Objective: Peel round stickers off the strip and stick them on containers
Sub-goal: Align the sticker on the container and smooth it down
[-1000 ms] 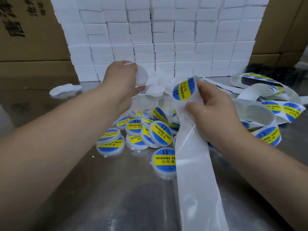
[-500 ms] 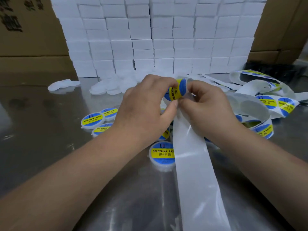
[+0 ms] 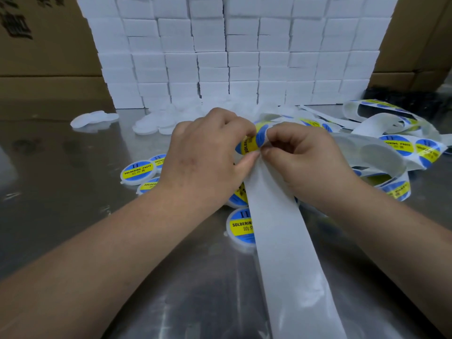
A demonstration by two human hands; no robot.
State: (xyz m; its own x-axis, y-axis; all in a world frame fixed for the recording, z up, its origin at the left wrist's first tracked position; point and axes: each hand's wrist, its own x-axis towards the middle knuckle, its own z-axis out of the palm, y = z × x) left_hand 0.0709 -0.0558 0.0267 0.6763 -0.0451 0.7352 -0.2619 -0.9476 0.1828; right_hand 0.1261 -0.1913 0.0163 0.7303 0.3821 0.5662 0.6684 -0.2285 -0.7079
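Left hand [image 3: 208, 157] and right hand [image 3: 308, 157] peel a sticker [image 3: 249, 144] off a strip [image 3: 281, 241] over the table [image 3: 73, 216].
Hands together: the left pinches the sticker, the right the strip's far end, above labelled containers [image 3: 138, 170]. A skewed pull could crease it.

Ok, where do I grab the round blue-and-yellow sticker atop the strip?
Pinch the round blue-and-yellow sticker by its left rim, coming from the left: it seems to lift there at the bend of the white backing strip, and the right hand pinches the strip's right side.
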